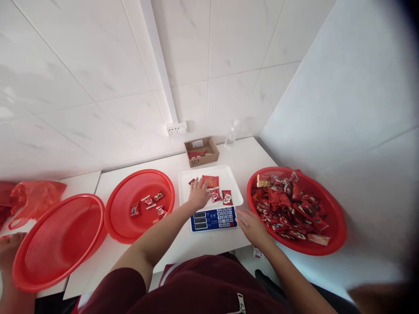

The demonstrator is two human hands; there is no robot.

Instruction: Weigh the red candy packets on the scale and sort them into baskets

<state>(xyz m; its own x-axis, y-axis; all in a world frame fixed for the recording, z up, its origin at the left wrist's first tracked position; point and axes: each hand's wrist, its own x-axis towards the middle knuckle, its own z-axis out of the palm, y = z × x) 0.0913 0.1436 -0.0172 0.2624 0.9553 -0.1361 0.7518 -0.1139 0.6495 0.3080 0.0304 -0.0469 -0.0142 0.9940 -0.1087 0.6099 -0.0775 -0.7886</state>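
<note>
A white weighing scale [212, 218] with a blue keypad stands in front of me; its white tray [229, 176] holds several red snack packets [211, 181]. My left hand [198, 194] lies on the tray with fingers spread flat, touching the packets. Beside the keypad's right edge, my right hand [251, 226] rests low with its fingers loosely extended and holds nothing. A red basket [330, 213] to the right is heaped with red wrapped snacks [290, 205]. The red basket [122, 209] left of the scale holds several packets [149, 203].
An empty red basket [59, 240] sits at far left, with a red plastic bag [32, 196] behind it. A cardboard box [201, 151] and a clear bottle [231, 134] stand by the tiled wall under a socket [176, 128]. Another person's hand [9, 248] shows at the left edge.
</note>
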